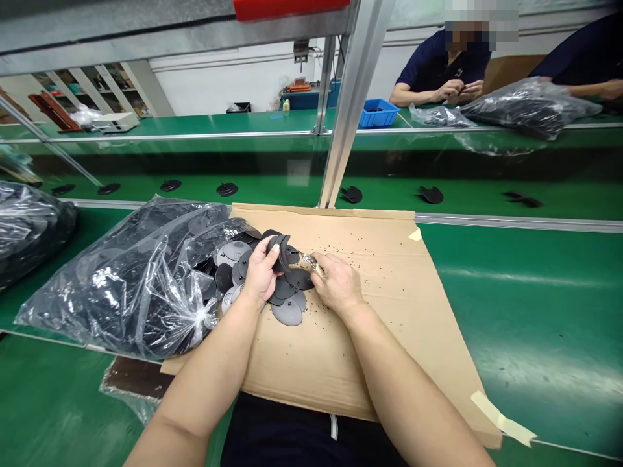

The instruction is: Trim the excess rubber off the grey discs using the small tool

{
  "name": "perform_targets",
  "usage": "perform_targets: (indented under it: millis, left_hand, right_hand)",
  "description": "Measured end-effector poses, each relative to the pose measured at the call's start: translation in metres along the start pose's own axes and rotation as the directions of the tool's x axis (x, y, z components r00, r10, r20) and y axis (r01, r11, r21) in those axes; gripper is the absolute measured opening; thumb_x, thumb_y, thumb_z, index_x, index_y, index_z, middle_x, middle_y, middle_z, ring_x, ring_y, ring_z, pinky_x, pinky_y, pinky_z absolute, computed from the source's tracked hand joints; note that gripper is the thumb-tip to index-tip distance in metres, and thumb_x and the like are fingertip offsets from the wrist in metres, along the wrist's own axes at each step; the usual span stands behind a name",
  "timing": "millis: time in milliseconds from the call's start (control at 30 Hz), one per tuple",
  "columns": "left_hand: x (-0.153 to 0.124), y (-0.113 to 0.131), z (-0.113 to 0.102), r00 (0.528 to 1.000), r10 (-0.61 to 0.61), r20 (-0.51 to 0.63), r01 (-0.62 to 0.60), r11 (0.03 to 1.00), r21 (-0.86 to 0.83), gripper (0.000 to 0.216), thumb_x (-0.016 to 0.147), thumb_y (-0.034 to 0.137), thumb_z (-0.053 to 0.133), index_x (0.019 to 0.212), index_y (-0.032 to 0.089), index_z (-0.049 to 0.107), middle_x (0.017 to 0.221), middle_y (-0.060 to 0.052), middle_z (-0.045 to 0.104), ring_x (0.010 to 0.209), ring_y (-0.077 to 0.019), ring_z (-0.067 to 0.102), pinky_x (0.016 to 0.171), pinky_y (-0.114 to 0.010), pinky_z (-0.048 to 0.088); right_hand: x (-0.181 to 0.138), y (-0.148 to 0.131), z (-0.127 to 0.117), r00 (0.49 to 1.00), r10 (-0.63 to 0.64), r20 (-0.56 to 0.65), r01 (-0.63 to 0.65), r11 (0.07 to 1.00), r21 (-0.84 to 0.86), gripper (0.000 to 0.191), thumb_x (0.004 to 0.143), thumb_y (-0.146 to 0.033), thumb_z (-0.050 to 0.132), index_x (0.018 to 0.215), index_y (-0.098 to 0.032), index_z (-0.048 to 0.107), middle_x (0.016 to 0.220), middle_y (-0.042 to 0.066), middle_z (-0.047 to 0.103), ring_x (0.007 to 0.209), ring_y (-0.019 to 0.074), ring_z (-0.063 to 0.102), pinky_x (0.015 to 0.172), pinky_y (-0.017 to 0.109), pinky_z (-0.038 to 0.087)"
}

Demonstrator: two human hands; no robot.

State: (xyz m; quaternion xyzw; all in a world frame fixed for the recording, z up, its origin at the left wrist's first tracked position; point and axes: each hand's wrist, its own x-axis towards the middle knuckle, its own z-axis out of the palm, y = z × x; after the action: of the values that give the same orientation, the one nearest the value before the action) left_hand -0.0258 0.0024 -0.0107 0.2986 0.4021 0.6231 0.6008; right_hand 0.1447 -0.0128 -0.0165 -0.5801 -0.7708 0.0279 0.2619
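My left hand (261,269) is closed around a dark, curved plastic piece (279,253), perhaps more than one stacked. In my right hand (339,282) is a pair of small metal nippers (308,259), their tip against or very close to the held piece; the handles are mostly hidden by my fingers. Round black and grey plastic discs (287,311) lie in a loose pile beneath and beside my left hand. They spill from a clear plastic bag (146,279) on the left. Tiny dark bits are scattered over the cardboard sheet (389,311) under my hands.
Beyond the cardboard, black parts (226,189) sit in a row on a green belt (282,194). A metal post (353,97) rises at its near edge. Across the belt, a person (442,71) works beside a blue basket (378,114); another person's arm is farther right.
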Motion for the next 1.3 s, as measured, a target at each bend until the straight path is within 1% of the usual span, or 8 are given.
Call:
perform_targets:
  millis: [167, 400, 600, 733, 867, 1000, 1133, 1300]
  left_hand:
    - [-0.001, -0.001, 0.001, 1.000, 0.018, 0.005, -0.018, 1.000, -0.013, 0.054, 0.063, 0.039, 0.083, 0.108, 0.021, 0.060, 0.088, -0.001, 0.062, 0.065, -0.0118, 0.056, 0.047, -0.018, 0.043]
    - [-0.001, -0.004, 0.001, 0.999, 0.049, -0.025, -0.048, 0.999, 0.018, 0.054, 0.063, 0.041, 0.083, 0.109, 0.022, 0.060, 0.092, -0.001, 0.062, 0.066, -0.0125, 0.057, 0.046, -0.019, 0.044]
    - [0.000, -0.003, 0.002, 0.999, 0.050, -0.022, -0.050, 0.999, -0.004, 0.053, 0.063, 0.039, 0.083, 0.108, 0.021, 0.060, 0.091, -0.001, 0.062, 0.068, -0.0120, 0.057, 0.047, -0.017, 0.044]
    - [-0.001, -0.003, 0.002, 0.999, 0.038, -0.020, -0.038, 0.999, -0.009, 0.054, 0.064, 0.038, 0.083, 0.109, 0.021, 0.059, 0.096, -0.002, 0.063, 0.072, -0.0125, 0.059, 0.050, -0.017, 0.045]
    - [0.000, -0.004, 0.001, 0.999, 0.024, -0.047, -0.022, 0.999, 0.029, 0.056, 0.065, 0.035, 0.083, 0.111, 0.021, 0.053, 0.085, -0.001, 0.064, 0.064, -0.0113, 0.058, 0.049, -0.018, 0.043]
    - [0.001, -0.003, 0.000, 0.998, -0.049, 0.032, 0.050, 0.999, -0.016, 0.051, 0.059, 0.022, 0.084, 0.100, 0.016, 0.055, 0.075, 0.001, 0.062, 0.058, -0.0085, 0.054, 0.046, -0.016, 0.039]
    - [0.002, 0.001, -0.002, 0.993, -0.073, 0.096, 0.085, 0.987, -0.133, 0.045, 0.063, 0.020, 0.081, 0.101, 0.015, 0.058, 0.090, -0.003, 0.064, 0.071, -0.0122, 0.061, 0.056, -0.020, 0.048]
    - [0.005, 0.005, -0.005, 0.987, -0.148, 0.060, 0.157, 0.969, -0.192, 0.043, 0.071, 0.019, 0.077, 0.107, 0.022, 0.055, 0.085, 0.000, 0.063, 0.065, -0.0148, 0.063, 0.050, -0.021, 0.048]
  right_hand:
    - [0.001, -0.004, -0.002, 0.994, 0.079, 0.078, -0.082, 0.996, 0.043, 0.034, 0.078, -0.017, 0.054, 0.108, -0.028, 0.065, 0.093, 0.002, 0.068, 0.081, 0.0217, 0.060, 0.065, 0.029, 0.044]
    - [0.000, -0.003, 0.002, 0.996, 0.079, 0.044, -0.082, 0.994, 0.076, 0.032, 0.082, -0.022, 0.055, 0.113, -0.025, 0.064, 0.095, 0.004, 0.067, 0.089, 0.0231, 0.060, 0.075, 0.031, 0.047]
    - [0.002, -0.004, -0.001, 0.992, 0.086, 0.088, -0.097, 0.987, 0.125, 0.030, 0.077, -0.014, 0.054, 0.102, -0.025, 0.067, 0.092, 0.003, 0.068, 0.086, 0.0222, 0.061, 0.072, 0.030, 0.046]
    - [0.002, -0.005, 0.000, 0.981, 0.131, 0.140, -0.172, 0.925, 0.340, 0.019, 0.081, -0.021, 0.052, 0.090, -0.025, 0.068, 0.082, 0.001, 0.069, 0.075, 0.0196, 0.061, 0.067, 0.028, 0.046]
    - [0.002, -0.003, 0.004, 0.961, 0.265, 0.082, -0.266, 0.798, 0.540, 0.025, 0.081, -0.034, 0.055, 0.099, -0.022, 0.068, 0.086, 0.002, 0.070, 0.077, 0.0207, 0.063, 0.071, 0.031, 0.048]
    - [0.002, -0.001, 0.007, 0.960, 0.280, -0.016, -0.212, 0.763, 0.610, 0.035, 0.081, -0.040, 0.056, 0.106, -0.017, 0.065, 0.087, 0.005, 0.069, 0.080, 0.0219, 0.063, 0.077, 0.034, 0.050]
    - [0.001, -0.002, 0.010, 0.973, 0.206, -0.103, -0.106, 0.797, 0.594, 0.035, 0.083, -0.038, 0.055, 0.109, -0.016, 0.064, 0.095, 0.008, 0.068, 0.089, 0.0236, 0.063, 0.084, 0.037, 0.049]
    - [-0.001, -0.004, 0.010, 0.989, 0.072, -0.127, 0.001, 0.866, 0.499, 0.031, 0.084, -0.032, 0.054, 0.109, -0.018, 0.065, 0.107, 0.009, 0.067, 0.098, 0.0241, 0.062, 0.090, 0.037, 0.048]
